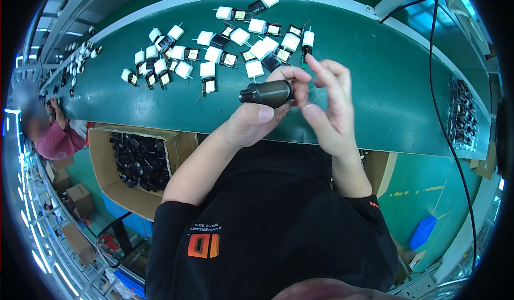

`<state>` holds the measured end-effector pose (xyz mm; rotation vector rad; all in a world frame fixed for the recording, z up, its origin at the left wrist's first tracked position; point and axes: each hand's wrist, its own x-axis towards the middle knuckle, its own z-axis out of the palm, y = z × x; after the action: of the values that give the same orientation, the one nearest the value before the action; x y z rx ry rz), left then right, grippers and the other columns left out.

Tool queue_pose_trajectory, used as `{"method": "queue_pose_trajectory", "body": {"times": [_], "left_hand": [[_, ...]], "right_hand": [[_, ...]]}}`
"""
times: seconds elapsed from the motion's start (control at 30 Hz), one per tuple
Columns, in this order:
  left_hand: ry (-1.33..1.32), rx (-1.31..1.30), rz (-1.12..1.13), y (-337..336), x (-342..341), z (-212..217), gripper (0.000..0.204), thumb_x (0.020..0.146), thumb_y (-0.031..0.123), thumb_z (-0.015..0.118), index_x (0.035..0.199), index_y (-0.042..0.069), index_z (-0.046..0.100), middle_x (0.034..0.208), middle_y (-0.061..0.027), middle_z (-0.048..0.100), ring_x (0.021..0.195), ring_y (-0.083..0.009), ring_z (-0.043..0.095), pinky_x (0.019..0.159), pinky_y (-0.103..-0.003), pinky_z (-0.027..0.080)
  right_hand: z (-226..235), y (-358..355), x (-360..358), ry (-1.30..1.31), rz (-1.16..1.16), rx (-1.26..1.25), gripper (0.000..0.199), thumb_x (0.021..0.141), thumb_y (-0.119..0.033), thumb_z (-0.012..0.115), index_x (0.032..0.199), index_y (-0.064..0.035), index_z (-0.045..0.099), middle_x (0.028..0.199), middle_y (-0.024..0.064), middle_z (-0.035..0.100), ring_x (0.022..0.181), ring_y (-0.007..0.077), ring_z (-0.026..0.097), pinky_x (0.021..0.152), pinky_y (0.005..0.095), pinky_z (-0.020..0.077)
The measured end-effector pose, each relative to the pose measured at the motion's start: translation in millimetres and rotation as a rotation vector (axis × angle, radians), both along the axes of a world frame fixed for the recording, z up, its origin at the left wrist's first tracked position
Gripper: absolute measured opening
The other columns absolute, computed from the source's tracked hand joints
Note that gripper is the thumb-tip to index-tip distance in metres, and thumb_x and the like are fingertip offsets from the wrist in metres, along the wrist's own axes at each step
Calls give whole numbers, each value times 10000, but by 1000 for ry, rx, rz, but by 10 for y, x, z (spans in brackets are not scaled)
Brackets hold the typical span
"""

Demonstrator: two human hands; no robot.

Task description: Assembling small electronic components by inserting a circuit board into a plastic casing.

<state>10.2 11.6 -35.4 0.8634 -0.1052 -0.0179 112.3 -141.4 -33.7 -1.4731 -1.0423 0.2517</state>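
My left hand (250, 119) is closed around a dark, glossy, rounded casing (267, 94) with a narrow tip at its left end. The thumb lies along the near side and the fingers curl round the far side and the right end. My right hand (336, 104) is just to the right, its thumb and fingers apart with nothing visible between them. Beyond both hands lie several small white-and-black assemblies (209, 71), each a white cylinder with a thin pin joined to a black frame. One of these assemblies (308, 40) lies just beyond my right fingertips.
The green bench (385, 107) spans the view. Under its left edge stands a cardboard box (107, 177) full of black parts (140, 161). A bag of small parts (463, 115) lies at the far right, near a hanging black cable (435, 75). A co-worker (59, 134) sits at the left.
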Motion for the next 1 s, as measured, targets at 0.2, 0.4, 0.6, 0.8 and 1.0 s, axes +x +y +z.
{"method": "queue_pose_trajectory", "body": {"times": [0.2,0.4,0.6,0.8,1.0], "left_hand": [[106,199,231,-59,-17,-28,747,747,549,560,1303,79,394,1291,-57,372,1243,-215,415,1073,-385,301],[26,306,362,40,-86,-108,571,877,461,586,1254,80,389,1153,-103,478,1031,-164,520,888,-334,448],[111,376,314,176,-182,10,401,941,114,604,1309,38,464,1083,-78,576,856,-100,589,711,-231,500],[172,385,254,123,-214,179,349,956,86,587,1279,36,464,1017,-35,585,803,-70,580,688,-211,492],[195,419,252,35,-196,218,325,950,66,588,1248,35,463,989,-30,583,776,-60,568,678,-206,486]], "right_hand": [[-88,192,-106,451,190,217,508,902,-53,627,1376,7,454,1419,148,394,1262,229,473,1016,324,400],[-89,172,-190,664,220,218,359,900,7,627,1247,20,537,1156,70,492,1039,132,558,861,282,510],[-109,116,-66,687,240,295,280,870,60,632,1148,50,601,1129,96,534,887,131,602,709,235,547],[-89,84,-92,704,174,294,246,847,80,656,1090,57,633,1018,114,579,823,139,628,662,224,578],[-102,26,-81,720,189,328,187,833,96,667,1015,56,645,954,132,598,743,147,648,611,241,594]]}}
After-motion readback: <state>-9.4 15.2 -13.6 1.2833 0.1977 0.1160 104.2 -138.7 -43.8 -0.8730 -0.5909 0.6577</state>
